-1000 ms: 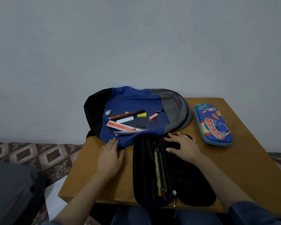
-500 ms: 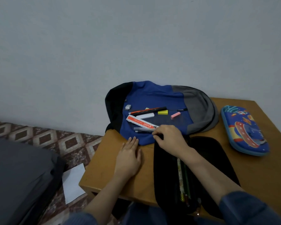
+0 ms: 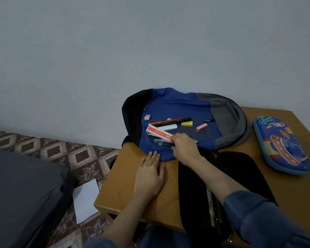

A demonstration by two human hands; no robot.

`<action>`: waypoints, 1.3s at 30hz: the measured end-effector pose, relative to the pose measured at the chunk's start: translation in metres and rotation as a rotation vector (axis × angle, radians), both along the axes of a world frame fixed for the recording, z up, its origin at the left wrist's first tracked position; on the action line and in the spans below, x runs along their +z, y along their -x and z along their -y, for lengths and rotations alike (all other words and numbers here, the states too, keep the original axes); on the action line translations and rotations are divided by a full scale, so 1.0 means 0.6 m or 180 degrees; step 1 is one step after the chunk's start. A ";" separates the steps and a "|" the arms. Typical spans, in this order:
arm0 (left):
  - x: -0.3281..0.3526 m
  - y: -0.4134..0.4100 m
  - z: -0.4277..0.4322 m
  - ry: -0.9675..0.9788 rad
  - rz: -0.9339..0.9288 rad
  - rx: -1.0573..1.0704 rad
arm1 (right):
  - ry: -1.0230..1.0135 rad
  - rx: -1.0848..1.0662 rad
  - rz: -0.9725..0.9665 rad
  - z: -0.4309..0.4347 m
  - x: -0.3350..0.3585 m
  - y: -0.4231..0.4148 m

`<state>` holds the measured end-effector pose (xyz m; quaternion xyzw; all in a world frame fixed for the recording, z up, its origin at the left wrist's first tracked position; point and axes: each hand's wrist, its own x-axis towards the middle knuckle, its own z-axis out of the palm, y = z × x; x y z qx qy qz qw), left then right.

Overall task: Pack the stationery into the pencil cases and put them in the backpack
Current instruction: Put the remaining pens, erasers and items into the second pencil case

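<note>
A blue, black and grey backpack (image 3: 177,104) lies flat at the back of the wooden table (image 3: 123,190). On it lie an orange-and-white box (image 3: 157,133), an orange-black pen (image 3: 170,121), and grey (image 3: 147,117), white (image 3: 169,127), yellow (image 3: 187,123) and pink (image 3: 201,127) erasers. My right hand (image 3: 183,146) curls its fingers around the end of a dark pen (image 3: 164,144), beside a clear one (image 3: 161,140). My left hand (image 3: 149,176) rests flat on the table, fingers apart. An open black pencil case (image 3: 190,185) holds several pencils (image 3: 210,204), partly hidden by my right arm.
A shut blue pencil case (image 3: 283,145) with a cartoon print lies at the table's right side. The wall rises right behind the backpack. On the patterned floor to the left lie a white sheet of paper (image 3: 85,199) and a large dark grey object (image 3: 21,194).
My right hand left the black case's lid, crossed to the backpack and closed on the pens. The view swung left. My left hand stayed flat.
</note>
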<state>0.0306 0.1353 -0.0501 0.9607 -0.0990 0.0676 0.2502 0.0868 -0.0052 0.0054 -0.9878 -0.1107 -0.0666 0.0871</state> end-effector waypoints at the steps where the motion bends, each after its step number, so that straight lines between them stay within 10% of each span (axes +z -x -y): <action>1: 0.000 0.000 -0.001 0.0024 -0.0018 -0.0009 | -0.0387 -0.0062 0.0155 0.005 0.006 0.003; 8: 0.000 -0.001 -0.005 -0.0046 -0.0170 0.0012 | -0.2629 -0.0721 0.1267 0.095 0.097 0.039; 15: 0.020 0.037 0.061 0.1095 -0.0458 -0.0479 | -0.2691 -0.1008 0.0237 0.213 0.050 0.090; 39: 0.008 0.052 0.075 0.0907 -0.0423 -0.0429 | -0.3143 -0.1447 -0.1298 0.225 0.001 0.093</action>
